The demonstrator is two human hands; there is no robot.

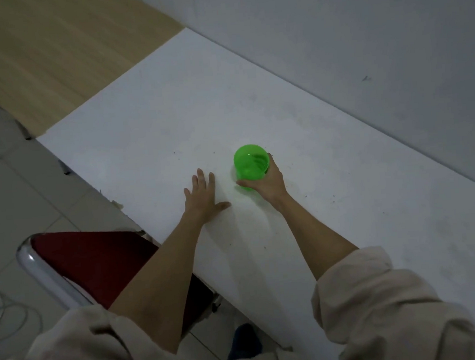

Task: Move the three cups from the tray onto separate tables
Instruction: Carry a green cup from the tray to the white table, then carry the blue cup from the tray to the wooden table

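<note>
Our right hand (267, 183) grips a green cup (251, 166) standing on a white table (170, 122).

The cup stands upright, its long axis vertical and its open mouth facing up. Our left hand (202, 195) lies flat beside it, fingers spread, holding nothing. A red chair (95, 257) sits under the table's near edge.

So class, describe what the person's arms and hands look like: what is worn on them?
Both hands, left hand and right hand, are bare, with no gloves, rings or watch visible. Loose, wrinkled beige sleeves are pushed up towards the elbows, leaving the forearms uncovered.
</note>
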